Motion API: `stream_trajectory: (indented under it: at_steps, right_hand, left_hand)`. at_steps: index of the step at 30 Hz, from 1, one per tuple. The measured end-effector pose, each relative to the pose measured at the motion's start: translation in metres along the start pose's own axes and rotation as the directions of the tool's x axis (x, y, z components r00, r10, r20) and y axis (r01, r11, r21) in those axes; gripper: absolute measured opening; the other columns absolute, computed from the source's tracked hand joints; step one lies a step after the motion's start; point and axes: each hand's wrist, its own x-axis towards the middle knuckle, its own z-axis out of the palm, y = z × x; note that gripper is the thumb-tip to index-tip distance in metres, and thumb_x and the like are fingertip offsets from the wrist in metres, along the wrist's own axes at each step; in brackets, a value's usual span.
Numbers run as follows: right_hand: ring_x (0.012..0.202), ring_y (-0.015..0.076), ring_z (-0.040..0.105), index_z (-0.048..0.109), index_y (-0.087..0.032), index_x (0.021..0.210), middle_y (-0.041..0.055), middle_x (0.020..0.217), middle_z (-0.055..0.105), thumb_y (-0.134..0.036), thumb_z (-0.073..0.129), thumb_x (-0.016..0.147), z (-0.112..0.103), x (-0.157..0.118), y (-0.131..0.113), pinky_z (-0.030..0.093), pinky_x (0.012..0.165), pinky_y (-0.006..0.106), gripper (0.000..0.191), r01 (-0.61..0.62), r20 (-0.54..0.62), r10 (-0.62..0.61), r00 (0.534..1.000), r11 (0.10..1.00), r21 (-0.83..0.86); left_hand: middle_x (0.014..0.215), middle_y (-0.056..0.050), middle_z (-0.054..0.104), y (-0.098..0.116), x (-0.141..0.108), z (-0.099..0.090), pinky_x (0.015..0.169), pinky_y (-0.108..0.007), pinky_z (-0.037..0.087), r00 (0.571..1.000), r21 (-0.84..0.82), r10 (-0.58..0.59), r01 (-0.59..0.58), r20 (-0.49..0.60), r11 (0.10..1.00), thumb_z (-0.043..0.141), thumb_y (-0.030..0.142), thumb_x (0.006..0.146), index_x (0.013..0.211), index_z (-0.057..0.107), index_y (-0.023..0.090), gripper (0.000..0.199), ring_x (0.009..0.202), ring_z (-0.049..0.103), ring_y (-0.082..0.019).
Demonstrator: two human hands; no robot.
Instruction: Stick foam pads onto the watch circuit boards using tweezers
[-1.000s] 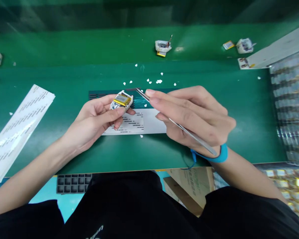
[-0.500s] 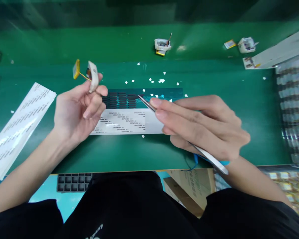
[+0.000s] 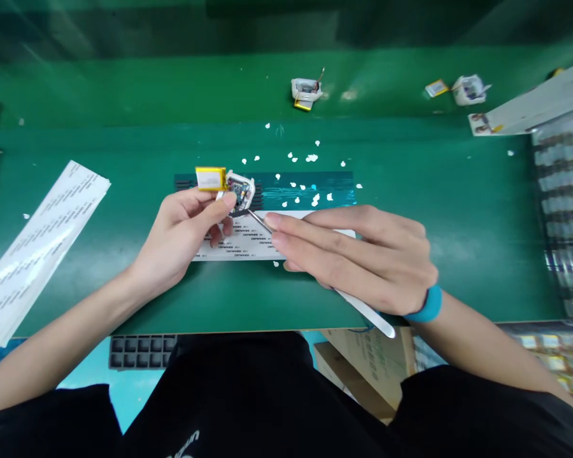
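My left hand [image 3: 184,232] grips a small white housing [image 3: 248,193] with a circuit board inside, its open side facing up. A yellow-edged battery [image 3: 211,179] hangs on the housing's left, over the index finger. Metal tweezers [image 3: 363,308] are pinched in my right hand [image 3: 358,251]. Their tips hold a thin black strip [image 3: 240,213] at the housing's lower edge. Beneath the hands lie a teal sheet [image 3: 334,181] with black strips at its left part and a white printed sheet [image 3: 262,249].
White printed strips [image 3: 38,248] lie at left. Small white dots are scattered mid-table. Farther back are a white housing with battery [image 3: 306,89] and another housing [image 3: 468,90]. Stacked clear trays [image 3: 566,222] stand at right; a black tray [image 3: 143,352] sits below the table edge.
My left hand has moved right and turned the housing face up. My right hand has moved left and down; the tweezers' tips have gone from the teal sheet to the housing with a black strip.
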Motion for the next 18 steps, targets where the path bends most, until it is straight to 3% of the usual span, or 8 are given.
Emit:
stream_trajectory:
  at_steps: [3,6,10,14,18]
  right_hand:
    - [0.102,0.0242,0.078,0.079,-0.037,0.128,0.0004,0.121,0.084,-0.052,0.067,0.107,0.001,0.003,0.002,0.069,0.081,0.038,0.028,0.011,0.025,-0.01,1.0,0.999,-0.041]
    - [0.099,0.0194,0.08,0.081,-0.036,0.121,-0.0045,0.123,0.082,-0.035,0.067,0.11,-0.001,0.009,0.005,0.069,0.082,0.032,0.018,0.194,0.008,-0.195,0.981,0.971,-0.138]
    - [0.092,0.0164,0.081,0.081,-0.024,0.114,-0.0004,0.125,0.08,-0.018,0.073,0.105,-0.003,0.015,0.008,0.068,0.077,0.027,0.014,0.454,-0.08,-0.485,0.871,0.856,-0.247]
    - [0.094,0.0143,0.081,0.083,-0.03,0.112,-0.0035,0.126,0.08,-0.024,0.073,0.106,-0.001,0.014,0.007,0.067,0.074,0.024,0.013,0.504,-0.034,-0.536,0.844,0.813,-0.29]
    - [0.094,0.0149,0.081,0.082,-0.024,0.114,-0.0009,0.126,0.08,-0.023,0.075,0.105,0.0,0.013,0.003,0.067,0.077,0.025,0.012,0.491,-0.036,-0.522,0.852,0.821,-0.291]
  left_hand:
    - [0.074,-0.002,0.064,-0.002,0.0,0.001,0.049,-0.02,0.046,0.993,-0.039,0.055,-0.059,-0.108,0.997,0.081,0.014,0.088,0.076,0.074,0.015,0.014,0.055,0.054,-0.008]
    - [0.079,-0.001,0.071,-0.003,-0.002,0.001,0.053,-0.022,0.055,0.988,-0.088,0.033,-0.047,-0.152,0.995,0.078,0.011,0.088,0.084,0.074,0.017,0.009,0.055,0.065,-0.011]
    - [0.077,0.0,0.073,-0.002,-0.006,0.004,0.058,-0.028,0.062,0.989,-0.074,0.045,-0.055,-0.139,0.996,0.079,0.011,0.085,0.078,0.065,0.02,0.019,0.057,0.073,-0.015]
    - [0.078,0.002,0.073,0.002,-0.011,0.009,0.053,-0.027,0.062,0.986,-0.091,0.068,-0.082,-0.152,0.992,0.077,0.008,0.082,0.073,0.06,0.02,0.023,0.054,0.071,-0.014]
    - [0.076,0.003,0.071,-0.001,-0.01,0.008,0.052,-0.026,0.063,0.985,-0.079,0.102,-0.114,-0.139,0.99,0.079,0.011,0.081,0.071,0.059,0.02,0.025,0.052,0.069,-0.013]
